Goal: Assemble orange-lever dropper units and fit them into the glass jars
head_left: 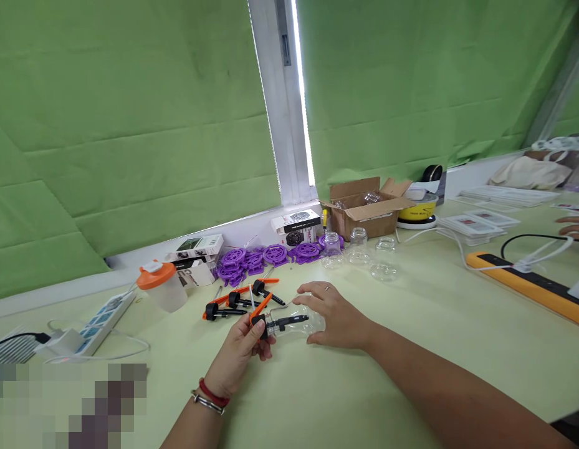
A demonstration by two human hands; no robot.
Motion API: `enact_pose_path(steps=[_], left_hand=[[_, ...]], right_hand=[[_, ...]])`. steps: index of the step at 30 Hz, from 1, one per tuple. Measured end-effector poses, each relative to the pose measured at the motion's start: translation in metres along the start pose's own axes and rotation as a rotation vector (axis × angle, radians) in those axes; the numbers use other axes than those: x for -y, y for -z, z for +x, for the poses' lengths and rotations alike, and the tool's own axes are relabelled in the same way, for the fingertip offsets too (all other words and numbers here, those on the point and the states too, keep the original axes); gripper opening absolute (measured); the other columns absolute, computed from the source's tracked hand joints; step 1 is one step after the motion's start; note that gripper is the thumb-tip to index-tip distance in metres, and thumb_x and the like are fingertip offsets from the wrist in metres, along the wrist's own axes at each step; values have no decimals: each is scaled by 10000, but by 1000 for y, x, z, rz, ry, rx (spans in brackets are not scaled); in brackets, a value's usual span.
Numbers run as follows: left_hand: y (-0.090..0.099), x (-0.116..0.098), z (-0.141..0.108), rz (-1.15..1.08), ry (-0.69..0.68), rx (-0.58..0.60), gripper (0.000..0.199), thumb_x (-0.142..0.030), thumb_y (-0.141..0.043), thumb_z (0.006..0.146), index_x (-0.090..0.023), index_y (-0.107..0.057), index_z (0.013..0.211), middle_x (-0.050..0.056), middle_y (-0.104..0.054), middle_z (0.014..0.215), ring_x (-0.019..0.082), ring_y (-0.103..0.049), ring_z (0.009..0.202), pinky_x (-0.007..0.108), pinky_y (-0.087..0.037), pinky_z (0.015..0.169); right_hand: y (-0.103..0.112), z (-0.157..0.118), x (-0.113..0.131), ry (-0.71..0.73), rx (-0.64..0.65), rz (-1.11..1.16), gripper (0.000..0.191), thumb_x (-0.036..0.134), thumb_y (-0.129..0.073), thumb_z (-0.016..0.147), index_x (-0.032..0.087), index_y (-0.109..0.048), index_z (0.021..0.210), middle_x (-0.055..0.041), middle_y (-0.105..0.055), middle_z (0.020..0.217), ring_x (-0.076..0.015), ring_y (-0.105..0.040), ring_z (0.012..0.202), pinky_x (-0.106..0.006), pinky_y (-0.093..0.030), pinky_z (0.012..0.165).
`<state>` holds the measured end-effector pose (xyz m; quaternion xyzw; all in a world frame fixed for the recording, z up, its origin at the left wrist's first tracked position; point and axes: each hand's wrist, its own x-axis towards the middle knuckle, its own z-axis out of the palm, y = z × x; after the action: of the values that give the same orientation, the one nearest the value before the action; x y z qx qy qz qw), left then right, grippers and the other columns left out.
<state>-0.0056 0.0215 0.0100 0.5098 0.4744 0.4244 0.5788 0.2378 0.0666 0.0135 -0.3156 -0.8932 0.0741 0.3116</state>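
Note:
My left hand [240, 349] is closed around a black cap with an orange lever [258, 326]. A black stem runs from this cap into a clear bottle [316, 320], which lies on its side just above the table. Around the bottle's wide base curl the fingers of my right hand [340, 317]; the thumb is underneath. Whether the cap is screwed tight on the neck I cannot tell. Beyond my left hand, several similar black cap assemblies [210, 311] with orange levers and thin metal rods lie in a group.
Purple plastic wheel-shaped parts [275, 254] lie in a row behind, near printed boxes [296, 219]. Clear bottles [358, 238] stand before an open carton [368, 215]. An orange-lidded cup [165, 287] and power strip [102, 324] are left; an orange-black strip [527, 287] and another person's hand [574, 227] right.

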Motion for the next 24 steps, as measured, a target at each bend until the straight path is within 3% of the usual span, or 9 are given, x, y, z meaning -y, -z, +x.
enact_pose_path(steps=[9,18,24], left_hand=[[-3,-2,-2,-131,18,11,275,-406,-591,832,-164,-506,931,45,-675,759,95,-596,535,219,-398,526],[-9,-12,-9,-245,134,30,299,-376,-662,768,-154,-516,906,86,-695,714,165,-660,601,272,-479,590],[-11,-12,-9,-219,144,17,333,-458,-613,773,-164,-516,895,65,-680,659,182,-659,540,276,-481,529]], right_hand=[[1,0,2,73,-57,3,688,326,-823,518,206,-551,1139,-118,-511,1190,-287,-456,1119,-428,-361,949],[-1,-2,3,174,-104,-27,545,302,-733,602,212,-548,1106,-111,-497,1159,-277,-453,1100,-438,-343,950],[0,-3,6,202,-113,-52,500,301,-698,630,222,-546,1099,-105,-485,1160,-279,-437,1105,-432,-345,952]])
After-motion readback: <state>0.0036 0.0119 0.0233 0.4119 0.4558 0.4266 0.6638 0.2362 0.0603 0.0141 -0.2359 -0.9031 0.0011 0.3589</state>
